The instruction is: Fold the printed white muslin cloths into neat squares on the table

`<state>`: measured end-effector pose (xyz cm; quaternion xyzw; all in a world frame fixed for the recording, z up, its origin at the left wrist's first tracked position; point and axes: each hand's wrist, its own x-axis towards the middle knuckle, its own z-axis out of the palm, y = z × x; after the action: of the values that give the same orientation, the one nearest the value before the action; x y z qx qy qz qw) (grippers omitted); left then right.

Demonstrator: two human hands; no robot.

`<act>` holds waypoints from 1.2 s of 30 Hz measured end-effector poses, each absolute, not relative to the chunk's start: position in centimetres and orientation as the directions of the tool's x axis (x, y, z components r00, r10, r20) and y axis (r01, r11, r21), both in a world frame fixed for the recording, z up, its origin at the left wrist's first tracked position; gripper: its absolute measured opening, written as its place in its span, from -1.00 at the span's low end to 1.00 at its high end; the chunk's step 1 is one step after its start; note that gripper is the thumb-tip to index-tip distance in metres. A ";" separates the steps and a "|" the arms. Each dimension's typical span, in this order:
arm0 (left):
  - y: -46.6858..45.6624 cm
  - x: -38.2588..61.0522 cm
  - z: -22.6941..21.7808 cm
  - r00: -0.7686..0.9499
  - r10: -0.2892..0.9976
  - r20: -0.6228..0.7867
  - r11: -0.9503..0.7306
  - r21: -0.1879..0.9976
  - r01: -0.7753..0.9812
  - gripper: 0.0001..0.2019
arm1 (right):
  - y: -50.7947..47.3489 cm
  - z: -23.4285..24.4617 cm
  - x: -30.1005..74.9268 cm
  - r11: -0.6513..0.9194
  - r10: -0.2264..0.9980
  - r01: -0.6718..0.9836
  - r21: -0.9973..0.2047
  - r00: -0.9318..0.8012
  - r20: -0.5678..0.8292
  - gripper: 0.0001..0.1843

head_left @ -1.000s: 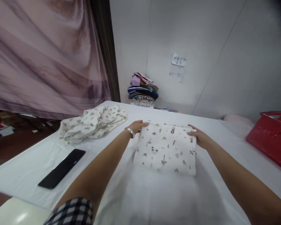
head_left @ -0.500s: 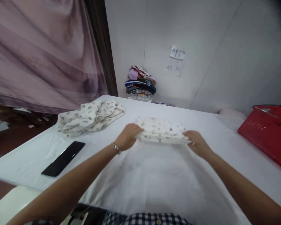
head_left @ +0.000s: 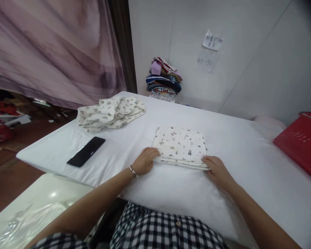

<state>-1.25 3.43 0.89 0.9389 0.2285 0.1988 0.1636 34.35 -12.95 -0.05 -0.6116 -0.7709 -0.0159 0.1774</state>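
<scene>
Pressing the near corners of the folded printed cloth [head_left: 180,145], the left hand [head_left: 144,161] and right hand [head_left: 217,172] lie apart, loosely open, apparently squaring its layers, around the middle of the counter [head_left: 248,162].

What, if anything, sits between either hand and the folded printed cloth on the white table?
Nothing visible. The left hand and right hand both touch the near edge of the folded cloth. The black phone and the crumpled cloth lie apart, off to the left.
</scene>
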 end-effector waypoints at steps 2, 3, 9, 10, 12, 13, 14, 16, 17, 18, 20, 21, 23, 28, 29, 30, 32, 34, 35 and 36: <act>3.1 -1.4 1.2 0.802 0.524 0.287 -0.817 0.437 0.377 -0.50 | -13.5 0.4 34.1 0.224 0.957 0.946 -0.236 -0.167 0.237 -0.46; 2.9 -1.2 1.4 0.785 0.549 0.287 -0.800 0.451 0.395 -0.55 | -13.7 0.7 33.8 0.210 0.962 0.941 -0.264 -0.150 0.228 -0.47; 2.0 2.2 2.3 0.723 0.606 0.330 -0.776 0.445 0.447 -0.74 | -12.4 1.7 30.8 0.219 0.917 0.906 -0.361 -0.065 0.393 -0.65; 1.9 2.8 2.3 0.732 0.592 0.338 -0.788 0.430 0.440 -0.75 | -11.9 1.7 30.3 0.212 0.911 0.911 -0.354 -0.052 0.410 -0.68; 1.8 3.9 1.9 0.747 0.569 0.344 -0.809 0.398 0.432 -0.77 | -11.0 1.5 29.6 0.192 0.911 0.923 -0.334 -0.042 0.410 -0.71; 1.8 4.2 1.6 0.753 0.561 0.344 -0.816 0.386 0.432 -0.78 | -10.7 1.3 29.5 0.186 0.914 0.927 -0.326 -0.042 0.403 -0.72; 1.9 4.4 1.4 0.755 0.558 0.344 -0.818 0.378 0.433 -0.79 | -10.5 1.2 29.4 0.183 0.917 0.929 -0.321 -0.044 0.396 -0.72; 2.1 4.5 0.9 0.748 0.563 0.351 -0.816 0.378 0.437 -0.80 | -10.3 0.8 29.6 0.181 0.919 0.929 -0.324 -0.042 0.392 -0.73; 2.2 4.5 0.7 0.742 0.567 0.357 -0.814 0.383 0.437 -0.81 | -10.2 0.6 29.7 0.177 0.918 0.926 -0.333 -0.034 0.394 -0.73; 2.4 4.5 0.6 0.737 0.569 0.364 -0.812 0.388 0.436 -0.81 | -10.3 0.5 29.8 0.171 0.917 0.922 -0.348 -0.020 0.398 -0.73; 2.5 4.4 0.6 0.732 0.570 0.372 -0.812 0.390 0.434 -0.80 | -10.4 0.3 29.9 0.159 0.912 0.910 -0.383 0.013 0.410 -0.74; 2.5 4.4 0.7 0.729 0.572 0.375 -0.811 0.389 0.436 -0.79 | -10.5 0.2 29.9 0.152 0.906 0.904 -0.400 0.034 0.422 -0.73; 2.4 4.5 0.8 0.713 0.584 0.388 -0.806 0.385 0.450 -0.77 | -10.7 0.1 29.6 0.144 0.892 0.898 -0.415 0.065 0.448 -0.72; 1.9 4.3 0.5 0.726 0.540 0.426 -0.841 0.320 0.437 -0.74 | -11.4 -0.6 29.1 0.168 0.878 0.920 -0.354 0.024 0.478 -0.73; 1.9 4.2 0.4 0.735 0.527 0.426 -0.849 0.308 0.430 -0.74 | -11.5 -0.7 29.1 0.172 0.877 0.922 -0.346 0.018 0.481 -0.73; 1.8 4.1 0.3 0.740 0.519 0.428 -0.854 0.299 0.427 -0.75 | -11.5 -0.9 29.0 0.175 0.874 0.923 -0.343 0.014 0.485 -0.73; 1.7 4.0 0.2 0.741 0.509 0.437 -0.860 0.283 0.424 -0.76 | -11.6 -1.0 29.0 0.186 0.869 0.922 -0.341 0.007 0.495 -0.74; 1.7 3.9 0.3 0.738 0.500 0.454 -0.866 0.265 0.424 -0.77 | -11.8 -1.1 29.0 0.205 0.858 0.917 -0.341 -0.001 0.513 -0.74; 1.6 3.9 0.4 0.737 0.494 0.462 -0.869 0.257 0.422 -0.78 | -11.8 -1.1 28.9 0.211 0.852 0.916 -0.342 -0.001 0.523 -0.74; 1.6 3.9 0.5 0.736 0.490 0.467 -0.872 0.250 0.421 -0.78 | -11.9 -1.1 28.7 0.213 0.846 0.914 -0.346 0.005 0.533 -0.74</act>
<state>3.91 1.58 0.49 0.9295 0.2450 0.2682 0.0639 28.75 -11.92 -1.09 -0.6253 -0.7036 -0.0509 0.3336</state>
